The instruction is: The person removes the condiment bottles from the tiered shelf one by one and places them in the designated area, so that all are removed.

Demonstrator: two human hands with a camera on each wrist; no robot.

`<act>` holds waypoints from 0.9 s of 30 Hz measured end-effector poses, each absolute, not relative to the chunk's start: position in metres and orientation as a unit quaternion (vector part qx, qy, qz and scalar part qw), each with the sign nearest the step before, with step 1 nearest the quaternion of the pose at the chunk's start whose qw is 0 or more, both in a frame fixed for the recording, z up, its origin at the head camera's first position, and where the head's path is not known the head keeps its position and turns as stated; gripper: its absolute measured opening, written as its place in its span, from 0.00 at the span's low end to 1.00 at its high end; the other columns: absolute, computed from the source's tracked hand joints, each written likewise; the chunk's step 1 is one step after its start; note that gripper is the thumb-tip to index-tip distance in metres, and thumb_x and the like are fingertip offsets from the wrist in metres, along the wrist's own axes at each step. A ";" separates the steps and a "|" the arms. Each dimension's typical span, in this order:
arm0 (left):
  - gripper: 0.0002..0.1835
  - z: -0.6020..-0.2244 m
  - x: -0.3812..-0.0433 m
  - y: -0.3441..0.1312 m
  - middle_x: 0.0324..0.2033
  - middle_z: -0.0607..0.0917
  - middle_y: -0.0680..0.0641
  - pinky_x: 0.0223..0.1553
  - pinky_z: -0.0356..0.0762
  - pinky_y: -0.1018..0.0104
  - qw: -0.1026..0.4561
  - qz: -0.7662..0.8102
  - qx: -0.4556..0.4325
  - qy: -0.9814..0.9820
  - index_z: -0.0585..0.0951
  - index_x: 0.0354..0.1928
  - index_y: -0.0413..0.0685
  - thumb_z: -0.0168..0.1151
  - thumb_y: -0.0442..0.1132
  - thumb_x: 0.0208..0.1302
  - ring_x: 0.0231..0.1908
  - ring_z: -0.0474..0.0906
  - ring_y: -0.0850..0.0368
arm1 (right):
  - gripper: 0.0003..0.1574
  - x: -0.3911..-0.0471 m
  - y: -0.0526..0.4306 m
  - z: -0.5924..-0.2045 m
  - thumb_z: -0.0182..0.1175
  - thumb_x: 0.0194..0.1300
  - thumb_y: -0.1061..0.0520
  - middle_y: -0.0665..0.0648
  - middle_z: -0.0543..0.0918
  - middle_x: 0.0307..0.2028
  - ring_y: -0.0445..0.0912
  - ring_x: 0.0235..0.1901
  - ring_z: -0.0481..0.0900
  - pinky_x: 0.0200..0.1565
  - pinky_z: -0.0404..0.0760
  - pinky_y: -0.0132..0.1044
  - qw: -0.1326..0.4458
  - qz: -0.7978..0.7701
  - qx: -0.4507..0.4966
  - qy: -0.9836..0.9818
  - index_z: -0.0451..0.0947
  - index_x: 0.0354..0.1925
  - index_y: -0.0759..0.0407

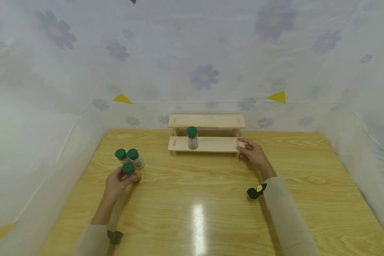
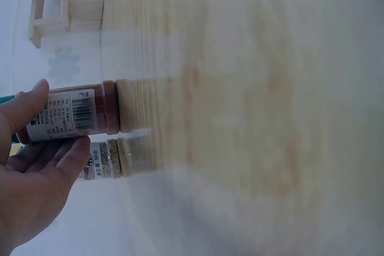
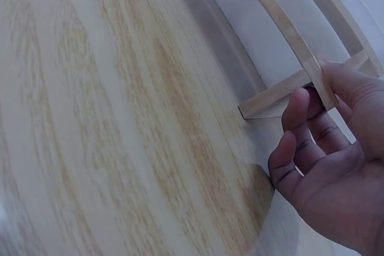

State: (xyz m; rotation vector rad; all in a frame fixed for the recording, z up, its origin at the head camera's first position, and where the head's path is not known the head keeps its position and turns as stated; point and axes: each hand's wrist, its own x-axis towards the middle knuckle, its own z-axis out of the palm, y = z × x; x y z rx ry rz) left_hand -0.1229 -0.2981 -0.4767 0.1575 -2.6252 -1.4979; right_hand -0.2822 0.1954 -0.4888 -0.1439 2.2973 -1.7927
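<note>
My left hand (image 1: 115, 185) grips a spice jar (image 1: 128, 168) with a green cap at the left of the table. In the left wrist view the jar (image 2: 72, 112) shows a white label with a barcode and reddish-brown contents, thumb on one side and fingers on the other. Just behind it stand two more green-capped jars (image 1: 137, 160). My right hand (image 1: 255, 155) pinches the right end of the lower board of a two-step wooden rack (image 1: 216, 143); the right wrist view shows thumb above and fingers beneath the board (image 3: 288, 28). One green-capped jar (image 1: 192, 141) stands on that lower step, left of its middle.
The rack's upper step (image 1: 208, 121) lies at the table's back edge, near a flower-patterned sheet (image 1: 166, 64) that hangs behind and along both sides. Wood-grain tabletop (image 1: 166, 199) spreads between the two arms. Yellow triangles (image 1: 278, 97) mark the back sheet.
</note>
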 end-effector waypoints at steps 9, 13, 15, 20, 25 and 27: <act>0.26 -0.477 -0.125 -0.298 0.53 0.78 0.37 0.60 0.73 0.54 0.044 -0.491 0.039 -0.869 0.71 0.57 0.37 0.66 0.41 0.60 0.52 0.73 0.68 | 0.38 -0.283 0.197 -0.489 0.61 0.64 0.47 0.44 0.76 0.22 0.40 0.27 0.81 0.30 0.81 0.33 0.115 -0.615 -0.050 0.778 0.63 0.68 0.52; 0.30 -0.471 -0.122 -0.298 0.58 0.75 0.36 0.63 0.68 0.42 0.035 -0.497 0.044 -0.866 0.68 0.60 0.37 0.66 0.42 0.60 0.61 0.69 0.44 | 0.37 -0.284 0.196 -0.491 0.61 0.64 0.47 0.45 0.77 0.23 0.40 0.27 0.82 0.31 0.81 0.34 0.113 -0.611 -0.051 0.782 0.64 0.68 0.51; 0.33 -0.467 -0.120 -0.299 0.61 0.72 0.35 0.63 0.65 0.39 0.032 -0.498 0.047 -0.865 0.66 0.63 0.37 0.67 0.42 0.60 0.63 0.66 0.39 | 0.36 -0.284 0.196 -0.491 0.61 0.64 0.47 0.45 0.77 0.23 0.40 0.27 0.82 0.31 0.81 0.34 0.111 -0.607 -0.052 0.785 0.64 0.68 0.51; 0.39 -0.451 -0.114 -0.304 0.64 0.68 0.34 0.64 0.61 0.36 0.036 -0.471 0.059 -0.880 0.62 0.67 0.38 0.68 0.45 0.58 0.64 0.63 0.37 | 0.36 -0.284 0.196 -0.491 0.61 0.64 0.47 0.46 0.77 0.23 0.41 0.27 0.82 0.30 0.81 0.33 0.108 -0.606 -0.060 0.786 0.64 0.68 0.52; 0.42 -0.430 -0.110 -0.312 0.65 0.67 0.33 0.65 0.59 0.37 0.077 -0.457 0.074 -0.883 0.60 0.68 0.34 0.68 0.47 0.58 0.65 0.61 0.36 | 0.35 -0.283 0.196 -0.489 0.61 0.65 0.48 0.46 0.76 0.22 0.41 0.27 0.82 0.29 0.80 0.33 0.108 -0.610 -0.059 0.783 0.64 0.67 0.52; 0.41 -0.421 -0.111 -0.312 0.65 0.68 0.34 0.65 0.60 0.39 0.098 -0.456 0.077 -0.881 0.60 0.68 0.34 0.68 0.45 0.58 0.65 0.61 0.37 | 0.35 -0.282 0.196 -0.489 0.61 0.65 0.48 0.46 0.76 0.22 0.41 0.27 0.82 0.30 0.81 0.34 0.108 -0.610 -0.055 0.783 0.65 0.67 0.52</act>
